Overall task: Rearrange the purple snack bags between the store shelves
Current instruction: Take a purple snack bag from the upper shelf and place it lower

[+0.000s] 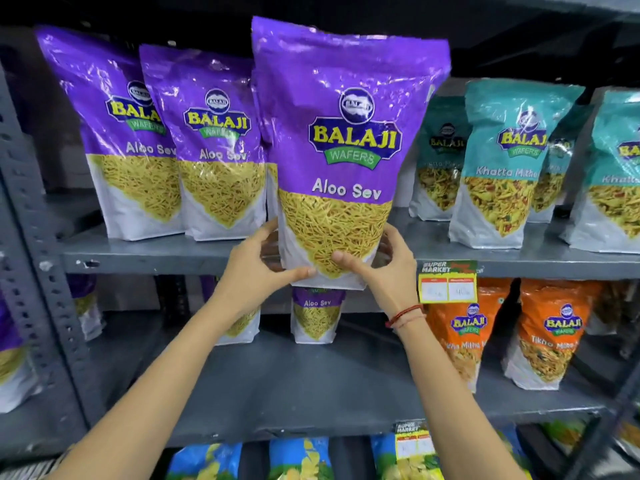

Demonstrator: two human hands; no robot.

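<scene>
A large purple "Aloo Sev" snack bag (346,143) is held upright in front of the upper shelf (156,252), its bottom hanging just below the shelf's front edge. My left hand (256,261) grips its lower left corner and my right hand (377,268) grips its lower right corner. Two more purple bags (114,133) (214,143) stand on the upper shelf to the left. Another purple bag (315,317) stands at the back of the middle shelf (311,382), partly hidden by the held bag.
Teal "Khatta Mitha" bags (502,161) fill the upper shelf's right side. Orange bags (547,334) stand on the middle shelf at right. A yellow price tag (447,282) hangs on the upper shelf edge. Blue bags (298,459) sit below. A grey perforated upright (31,237) stands left.
</scene>
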